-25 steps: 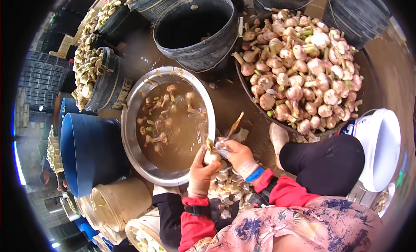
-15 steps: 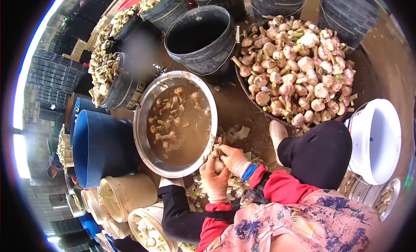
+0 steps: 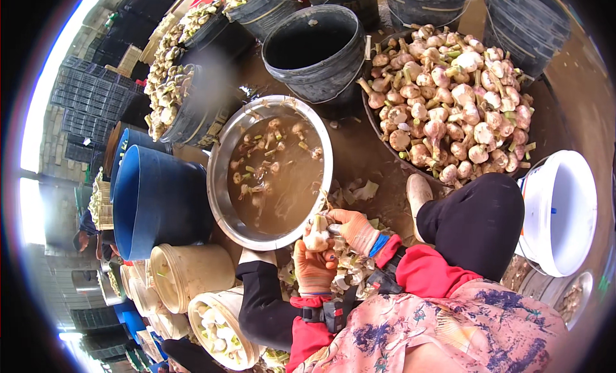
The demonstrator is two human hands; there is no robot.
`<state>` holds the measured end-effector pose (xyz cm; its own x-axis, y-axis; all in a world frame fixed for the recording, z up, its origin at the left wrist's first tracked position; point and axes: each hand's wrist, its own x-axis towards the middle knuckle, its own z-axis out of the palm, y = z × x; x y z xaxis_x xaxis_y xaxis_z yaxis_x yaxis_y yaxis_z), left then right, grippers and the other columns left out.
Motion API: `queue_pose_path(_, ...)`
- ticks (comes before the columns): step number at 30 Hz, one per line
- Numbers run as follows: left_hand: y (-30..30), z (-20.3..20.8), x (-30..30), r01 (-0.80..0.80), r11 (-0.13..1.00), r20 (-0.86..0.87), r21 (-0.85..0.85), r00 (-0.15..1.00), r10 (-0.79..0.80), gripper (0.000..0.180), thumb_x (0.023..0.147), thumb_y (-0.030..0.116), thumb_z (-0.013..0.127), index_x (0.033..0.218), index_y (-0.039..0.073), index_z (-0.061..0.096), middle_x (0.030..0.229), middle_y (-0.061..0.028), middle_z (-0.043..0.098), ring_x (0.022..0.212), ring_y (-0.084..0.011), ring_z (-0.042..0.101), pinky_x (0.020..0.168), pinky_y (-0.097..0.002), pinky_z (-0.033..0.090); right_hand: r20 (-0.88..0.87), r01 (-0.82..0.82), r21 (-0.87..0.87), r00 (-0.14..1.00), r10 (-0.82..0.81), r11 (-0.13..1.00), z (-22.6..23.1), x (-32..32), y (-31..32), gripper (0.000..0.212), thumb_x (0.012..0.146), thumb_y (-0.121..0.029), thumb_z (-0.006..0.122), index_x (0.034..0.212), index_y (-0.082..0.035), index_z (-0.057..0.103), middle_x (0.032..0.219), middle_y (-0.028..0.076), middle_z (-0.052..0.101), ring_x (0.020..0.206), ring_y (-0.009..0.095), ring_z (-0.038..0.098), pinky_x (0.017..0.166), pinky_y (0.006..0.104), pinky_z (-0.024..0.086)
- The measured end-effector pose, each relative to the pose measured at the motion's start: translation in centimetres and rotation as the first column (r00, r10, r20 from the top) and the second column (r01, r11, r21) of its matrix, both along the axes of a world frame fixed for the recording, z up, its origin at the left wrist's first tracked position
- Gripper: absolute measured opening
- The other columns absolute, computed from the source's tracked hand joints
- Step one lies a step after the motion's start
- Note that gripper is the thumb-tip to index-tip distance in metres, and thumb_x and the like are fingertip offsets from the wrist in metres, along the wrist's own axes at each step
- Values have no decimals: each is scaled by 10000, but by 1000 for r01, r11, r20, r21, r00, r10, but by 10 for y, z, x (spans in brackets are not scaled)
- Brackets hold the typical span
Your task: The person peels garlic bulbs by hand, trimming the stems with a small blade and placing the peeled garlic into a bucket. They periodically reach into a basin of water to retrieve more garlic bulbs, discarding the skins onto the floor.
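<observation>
A pale garlic bulb [image 3: 317, 237] rests upright in my left hand [image 3: 312, 270], whose gloved fingers curl round it from below. My right hand [image 3: 355, 232], in an orange-and-white glove with a blue band at the wrist, is closed at the bulb's right side. A short grey strip, which looks like the blade of a small knife [image 3: 334, 229], shows between its fingers and the bulb; the handle is hidden. Just beyond my hands stands a metal basin [image 3: 213, 180] of brown water with several garlic bulbs in it. Peeled skins [image 3: 350, 270] lie beneath my hands.
A wide tub heaped with garlic [image 3: 449, 103] stands far right, a white bucket [image 3: 558, 212] at the right. Black buckets [image 3: 314, 45] line the back. On the left are a blue barrel [image 3: 167, 206], beige buckets [image 3: 192, 277] and a bucket of peeled garlic [image 3: 221, 328].
My left hand has turned palm up and dropped slightly below the bulb, exposing more of it. My right hand stays beside it. The whole view has shifted a little.
</observation>
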<state>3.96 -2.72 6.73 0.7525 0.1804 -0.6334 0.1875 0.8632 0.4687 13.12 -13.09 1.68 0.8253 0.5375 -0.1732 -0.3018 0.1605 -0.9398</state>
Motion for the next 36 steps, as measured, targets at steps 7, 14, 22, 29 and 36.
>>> queue_pose_path(7, 9, -10, -6, 150, 974, -1, 168, 988, -152, 571, 795, 417, 643, 1229, 89, 468, 872, -82, 615, 627, -145, 582, 476, -213, 431, -485, 24, 215, 870, 85, 976, -4, -4, 8, 297, 801, -103, 654, 1090, -49, 610, 912, -9, 617, 827, 90, 567, 749, 244, 472)
queue_pose_path(14, -16, -12, 0, 103, 99, -86, 990, 983, -162, 746, 723, 32, 721, 1360, 37, 332, 950, -50, 559, 799, -90, 526, 645, -202, 460, -273, 95, 35, 959, -82, 995, -27, -9, 14, 267, 804, -111, 644, 1057, -26, 625, 856, 34, 645, 722, 86, 554, 661, 251, 473)
queue_pose_path(22, 22, -24, -5, 50, 998, -193, 45, 980, -41, 576, 821, 649, 427, 1041, 135, 564, 782, -22, 598, 569, -173, 544, 466, -260, 445, -439, 41, 172, 897, 40, 984, 13, -8, 8, 238, 802, -65, 638, 1035, -13, 639, 838, 12, 633, 692, 94, 555, 622, 246, 465)
queue_pose_path(29, 1, -12, -12, 27, 878, -40, 477, 999, -9, 373, 836, 296, 623, 1113, 84, 491, 953, -68, 606, 747, -176, 605, 596, -287, 528, -50, -91, -48, 995, 89, 995, 12, -8, 7, 225, 798, -58, 616, 1019, -15, 628, 870, 66, 654, 765, 105, 569, 704, 250, 465)
queue_pose_path(36, 11, -1, -37, 159, 981, 326, 108, 927, -186, 655, 786, 222, 680, 1308, 44, 326, 1075, -142, 589, 884, -252, 632, 719, -344, 550, -64, 35, -376, 996, -63, 926, -23, 9, 9, 203, 807, -181, 651, 957, -45, 645, 795, 137, 643, 697, 173, 583, 666, 312, 468)
